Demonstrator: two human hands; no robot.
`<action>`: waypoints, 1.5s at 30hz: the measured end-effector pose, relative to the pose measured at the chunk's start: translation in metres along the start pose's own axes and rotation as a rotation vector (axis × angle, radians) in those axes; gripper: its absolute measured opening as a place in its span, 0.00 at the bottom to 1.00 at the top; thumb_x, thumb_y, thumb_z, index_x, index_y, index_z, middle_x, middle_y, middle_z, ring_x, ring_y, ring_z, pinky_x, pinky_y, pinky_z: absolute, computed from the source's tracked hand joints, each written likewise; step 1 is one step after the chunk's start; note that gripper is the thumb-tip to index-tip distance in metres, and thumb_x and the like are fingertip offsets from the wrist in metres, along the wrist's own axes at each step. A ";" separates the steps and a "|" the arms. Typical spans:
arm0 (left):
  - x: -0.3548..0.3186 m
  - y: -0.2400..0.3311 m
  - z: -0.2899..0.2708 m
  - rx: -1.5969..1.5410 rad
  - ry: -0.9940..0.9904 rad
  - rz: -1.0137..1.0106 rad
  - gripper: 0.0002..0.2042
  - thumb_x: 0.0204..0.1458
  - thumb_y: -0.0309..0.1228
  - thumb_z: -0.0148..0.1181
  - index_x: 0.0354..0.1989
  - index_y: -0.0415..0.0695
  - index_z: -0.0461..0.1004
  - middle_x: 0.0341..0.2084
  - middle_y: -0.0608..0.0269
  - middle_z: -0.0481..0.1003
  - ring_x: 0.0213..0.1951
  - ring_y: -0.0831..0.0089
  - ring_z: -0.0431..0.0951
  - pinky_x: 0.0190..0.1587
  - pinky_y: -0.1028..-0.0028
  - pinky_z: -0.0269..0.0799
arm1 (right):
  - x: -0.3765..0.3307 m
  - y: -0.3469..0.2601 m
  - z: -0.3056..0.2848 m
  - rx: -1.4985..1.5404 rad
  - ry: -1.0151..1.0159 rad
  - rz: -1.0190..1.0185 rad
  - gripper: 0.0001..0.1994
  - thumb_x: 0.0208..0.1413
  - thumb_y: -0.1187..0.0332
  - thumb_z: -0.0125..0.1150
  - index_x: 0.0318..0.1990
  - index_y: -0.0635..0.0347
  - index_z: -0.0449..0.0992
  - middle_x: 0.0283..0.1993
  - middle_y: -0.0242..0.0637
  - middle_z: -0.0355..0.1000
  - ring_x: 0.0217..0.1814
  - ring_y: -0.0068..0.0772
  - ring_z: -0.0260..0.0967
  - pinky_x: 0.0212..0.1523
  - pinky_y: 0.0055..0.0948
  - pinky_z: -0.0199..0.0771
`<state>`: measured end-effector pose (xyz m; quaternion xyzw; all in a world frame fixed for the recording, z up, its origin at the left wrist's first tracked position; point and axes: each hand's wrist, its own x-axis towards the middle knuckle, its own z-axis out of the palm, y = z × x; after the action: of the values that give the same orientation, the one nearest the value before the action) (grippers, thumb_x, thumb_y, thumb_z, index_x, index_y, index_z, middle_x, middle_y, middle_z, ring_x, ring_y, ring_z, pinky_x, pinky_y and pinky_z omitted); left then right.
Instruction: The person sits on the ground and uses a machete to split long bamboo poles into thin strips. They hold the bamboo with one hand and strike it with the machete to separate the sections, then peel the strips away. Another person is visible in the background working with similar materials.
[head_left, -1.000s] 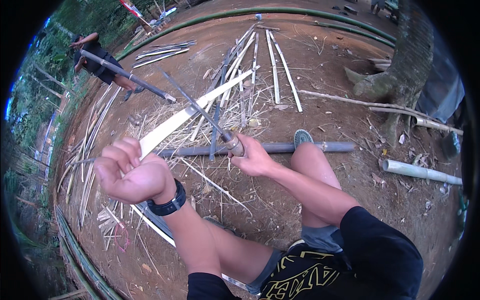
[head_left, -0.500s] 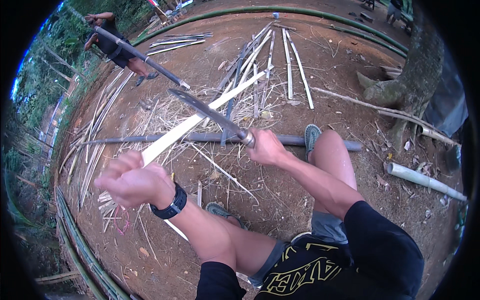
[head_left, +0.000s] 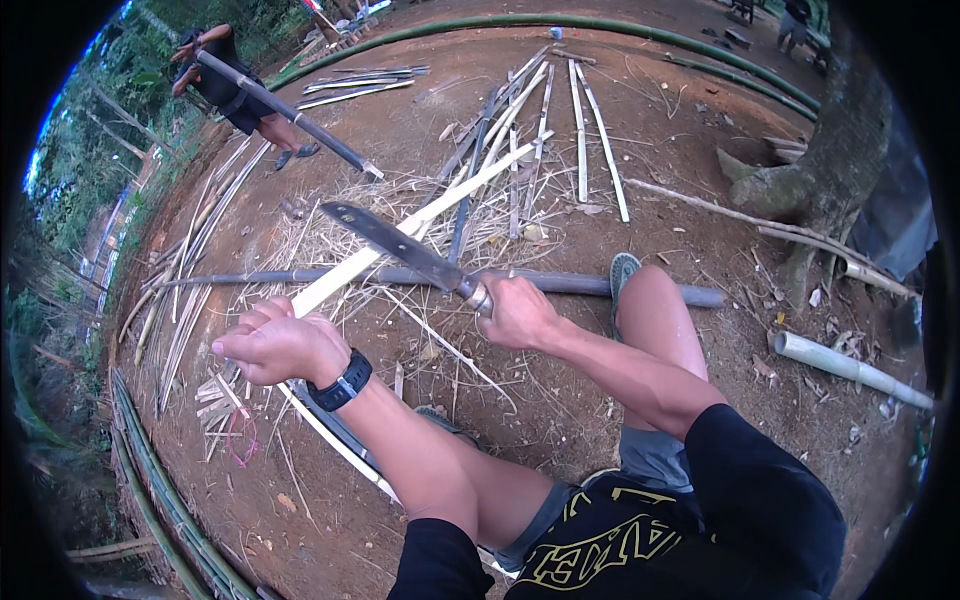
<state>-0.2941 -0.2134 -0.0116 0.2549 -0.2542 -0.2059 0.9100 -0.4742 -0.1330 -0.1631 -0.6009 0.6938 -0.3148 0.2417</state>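
Observation:
My left hand (head_left: 285, 342), a dark watch on its wrist, is closed around a long pale split bamboo strip (head_left: 340, 285). The strip slants from beneath my left forearm up to the far right, over the litter on the ground. In my right hand (head_left: 518, 313) is the handle of a machete (head_left: 392, 243). Its dark, broad blade points to the far left and lies across the strip, beyond my left hand; whether it touches the strip is hard to tell. A dark bamboo pole (head_left: 575, 282) lies crosswise on the ground under the strip.
Thin shavings (head_left: 345, 220) and several split strips (head_left: 600, 135) lie ahead. A person (head_left: 230, 85) stands far left, holding a long dark pole (head_left: 290, 110). To the right are a tree trunk (head_left: 845, 150) and a cut bamboo piece (head_left: 850, 368). Green poles (head_left: 170, 500) lie at left.
The machete has come nearer and a little left along the strip, its blade face turned more into view. My left hand has shifted slightly right, and more of the strip's near end shows.

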 end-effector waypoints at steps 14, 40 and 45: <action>0.027 0.015 -0.024 0.097 0.055 0.044 0.21 0.63 0.35 0.34 0.15 0.52 0.43 0.11 0.70 0.45 0.15 0.76 0.43 0.19 0.72 0.45 | -0.009 -0.009 0.003 0.024 -0.171 -0.136 0.15 0.42 0.76 0.52 0.41 0.65 0.70 0.30 0.50 0.73 0.29 0.46 0.74 0.39 0.42 0.79; 0.117 0.159 -0.164 0.178 -0.030 0.015 0.22 0.66 0.34 0.32 0.15 0.54 0.44 0.13 0.73 0.41 0.16 0.78 0.40 0.20 0.76 0.41 | -0.001 0.048 0.022 -0.091 -0.521 0.189 0.11 0.43 0.76 0.52 0.37 0.64 0.68 0.26 0.45 0.72 0.29 0.43 0.75 0.37 0.45 0.78; 0.138 0.158 -0.183 0.267 0.010 0.065 0.21 0.66 0.34 0.31 0.15 0.53 0.44 0.13 0.73 0.41 0.16 0.78 0.39 0.19 0.75 0.40 | -0.003 0.032 0.048 -0.251 -0.494 -0.309 0.14 0.42 0.74 0.52 0.40 0.58 0.69 0.25 0.40 0.71 0.26 0.43 0.72 0.27 0.43 0.76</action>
<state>-0.0430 -0.0932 -0.0082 0.3663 -0.2829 -0.1393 0.8754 -0.4607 -0.1342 -0.2195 -0.7825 0.5480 -0.1044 0.2763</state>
